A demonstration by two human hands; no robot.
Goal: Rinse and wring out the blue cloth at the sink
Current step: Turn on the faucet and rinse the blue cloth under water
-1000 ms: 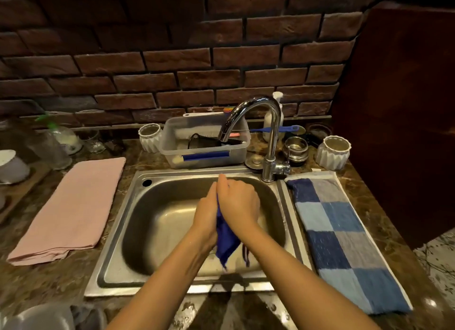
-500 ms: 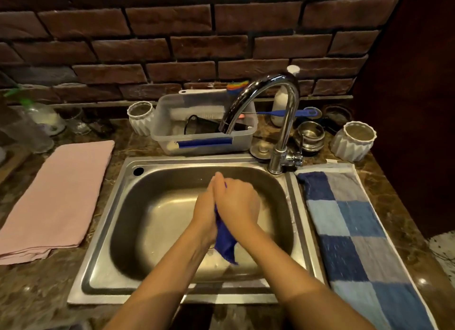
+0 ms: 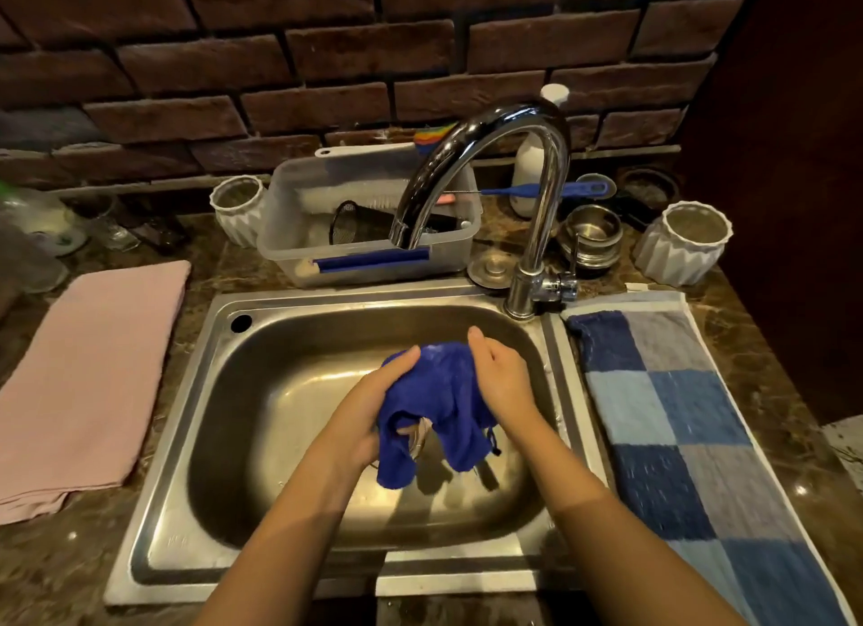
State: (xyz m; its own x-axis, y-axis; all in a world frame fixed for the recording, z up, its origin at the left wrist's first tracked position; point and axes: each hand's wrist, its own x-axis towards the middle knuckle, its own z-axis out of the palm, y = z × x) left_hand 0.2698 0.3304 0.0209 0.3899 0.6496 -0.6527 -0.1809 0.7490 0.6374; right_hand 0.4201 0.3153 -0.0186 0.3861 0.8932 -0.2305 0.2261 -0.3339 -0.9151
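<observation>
Over the sink (image 3: 224, 345) basin, near its right edge, left hand (image 3: 369, 406) and right hand (image 3: 502, 382) grasp the cloth (image 3: 436, 406), which looks limp, soft, waterlogged, best gripped in bunches.

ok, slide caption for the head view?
Both hands, left and right, hold the blue cloth over the sink.

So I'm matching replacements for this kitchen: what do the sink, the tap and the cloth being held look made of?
The sink looks like brushed stainless steel: dull grey sheen, soft reflections, pressed rim. The tap looks chrome-plated metal, mirror-bright with sharp highlights. The blue cloth, bunched between the left hand and right hand, looks like plush microfibre or terry, judging by its fuzzy, matte surface; which of the two is unclear.
</observation>
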